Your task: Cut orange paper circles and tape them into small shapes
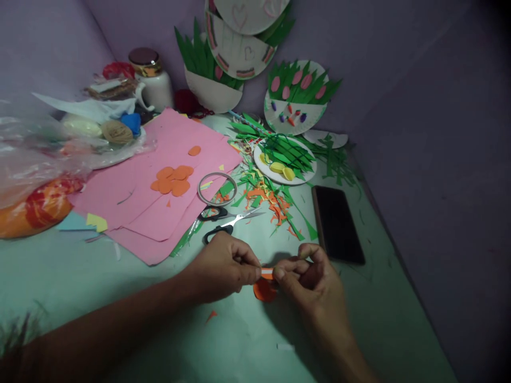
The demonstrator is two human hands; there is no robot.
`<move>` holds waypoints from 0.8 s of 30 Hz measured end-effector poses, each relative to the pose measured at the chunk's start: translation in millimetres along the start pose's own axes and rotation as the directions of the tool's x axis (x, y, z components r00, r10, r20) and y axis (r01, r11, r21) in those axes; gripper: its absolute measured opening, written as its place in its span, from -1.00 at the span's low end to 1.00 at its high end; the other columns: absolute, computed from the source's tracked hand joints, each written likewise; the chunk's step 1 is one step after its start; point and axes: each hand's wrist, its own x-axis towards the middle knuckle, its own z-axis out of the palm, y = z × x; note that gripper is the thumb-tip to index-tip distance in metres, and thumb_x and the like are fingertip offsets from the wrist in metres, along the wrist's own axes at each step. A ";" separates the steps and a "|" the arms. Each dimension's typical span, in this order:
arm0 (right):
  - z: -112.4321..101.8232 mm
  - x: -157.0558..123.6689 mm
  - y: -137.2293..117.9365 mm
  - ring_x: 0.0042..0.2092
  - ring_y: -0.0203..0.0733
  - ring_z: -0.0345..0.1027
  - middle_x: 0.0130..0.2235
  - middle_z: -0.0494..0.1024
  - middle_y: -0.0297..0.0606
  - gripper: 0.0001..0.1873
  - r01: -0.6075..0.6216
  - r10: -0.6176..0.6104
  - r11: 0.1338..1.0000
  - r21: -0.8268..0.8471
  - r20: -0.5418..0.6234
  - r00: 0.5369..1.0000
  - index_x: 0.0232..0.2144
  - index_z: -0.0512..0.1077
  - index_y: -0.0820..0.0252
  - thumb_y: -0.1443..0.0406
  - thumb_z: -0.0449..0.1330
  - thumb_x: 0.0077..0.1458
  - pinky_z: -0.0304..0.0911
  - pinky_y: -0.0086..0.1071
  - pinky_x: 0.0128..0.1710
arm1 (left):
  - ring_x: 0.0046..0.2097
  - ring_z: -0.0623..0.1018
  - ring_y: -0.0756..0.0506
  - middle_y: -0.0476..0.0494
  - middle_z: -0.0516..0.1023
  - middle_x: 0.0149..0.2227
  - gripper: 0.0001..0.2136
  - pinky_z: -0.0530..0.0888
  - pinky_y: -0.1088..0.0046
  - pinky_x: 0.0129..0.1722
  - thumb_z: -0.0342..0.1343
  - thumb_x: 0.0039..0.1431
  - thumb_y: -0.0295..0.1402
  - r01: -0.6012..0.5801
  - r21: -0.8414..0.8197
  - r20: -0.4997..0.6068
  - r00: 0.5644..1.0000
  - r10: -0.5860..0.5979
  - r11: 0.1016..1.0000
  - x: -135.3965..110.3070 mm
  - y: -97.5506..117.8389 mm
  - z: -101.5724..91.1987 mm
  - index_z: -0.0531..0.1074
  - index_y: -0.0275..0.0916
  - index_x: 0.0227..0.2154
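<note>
Both left hand (227, 267) and right hand (313, 290), just nearer than the scissors (239, 217), pinch an orange piece (267, 276) I remotely judge light, crease-prone, best held by its ends.

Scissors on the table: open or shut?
Open: the scissors' black handle loops stand apart and the blades spread beyond the pivot.

On the desk (243, 346) lies one pair of scissors (238, 217). Just beyond it: one tape roll (217, 202). Nearer: one left hand (227, 266), one right hand (313, 284). Rightward: one phone (339, 224). Behind, rightward: five pink ovals (306, 81) on one decorated plate (317, 113).
</note>
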 end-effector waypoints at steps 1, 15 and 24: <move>-0.8 0.2 1.4 -0.56 -0.37 0.33 -0.57 0.51 -0.49 -0.59 0.008 -0.008 1.000 -0.018 0.002 1.000 -0.39 0.13 0.06 0.30 0.33 -0.15 0.24 -0.51 -0.51 | -0.68 0.25 0.10 0.10 0.31 -0.74 -0.91 0.17 0.60 -0.70 0.16 -0.24 -0.38 -0.009 0.007 -0.001 1.000 0.009 1.000 -0.1 -0.2 -0.3 0.43 -0.32 -0.63; 2.9 -1.9 4.4 -0.50 -0.34 0.42 -0.46 0.57 -0.25 -0.86 0.679 -0.619 0.451 -0.579 0.345 0.705 -0.39 0.49 0.26 0.49 0.18 -0.04 0.31 -0.51 -0.53 | -0.67 0.21 0.10 0.13 0.24 -0.77 -0.92 0.14 0.60 -0.68 0.09 -0.20 -0.41 -0.087 0.058 -0.115 0.989 0.093 0.995 -6.4 5.9 -0.3 0.43 -0.33 -0.63; 5.4 -2.9 2.6 -0.52 -0.34 0.42 -0.49 0.57 -0.26 -0.86 0.635 -0.548 0.525 -0.567 0.345 0.762 -0.42 0.51 0.29 0.47 0.15 -0.04 0.30 -0.52 -0.54 | -0.59 0.30 0.07 0.03 0.37 -0.66 -0.87 0.21 0.59 -0.62 0.05 -0.16 -0.39 -0.120 0.157 -0.123 0.983 0.140 0.980 -6.2 -5.2 4.9 0.46 -0.32 -0.57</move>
